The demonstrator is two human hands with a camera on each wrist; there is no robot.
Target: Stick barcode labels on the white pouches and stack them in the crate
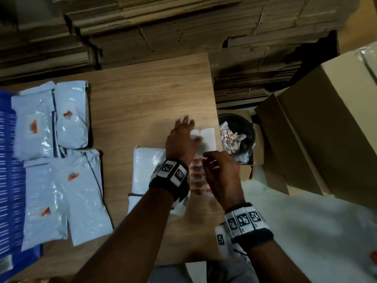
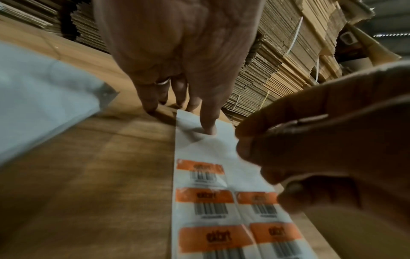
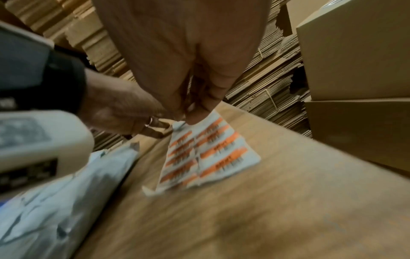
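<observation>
Under both hands the label sheet (image 1: 201, 172) lies: left grip (image 1: 182, 137) flat, pressing; right grip (image 1: 219, 170) pinching.

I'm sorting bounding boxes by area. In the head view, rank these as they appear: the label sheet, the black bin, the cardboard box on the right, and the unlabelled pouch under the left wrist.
Largest to smallest as they look:
1. cardboard box
2. unlabelled pouch, partly hidden by the left arm
3. black bin and label sheet: too close to rank, since hands cover much of the sheet.

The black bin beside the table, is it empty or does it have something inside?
Not empty. The black bin holds a heap of small white and orange paper scraps, which the head view shows reaching close to its rim.
</observation>
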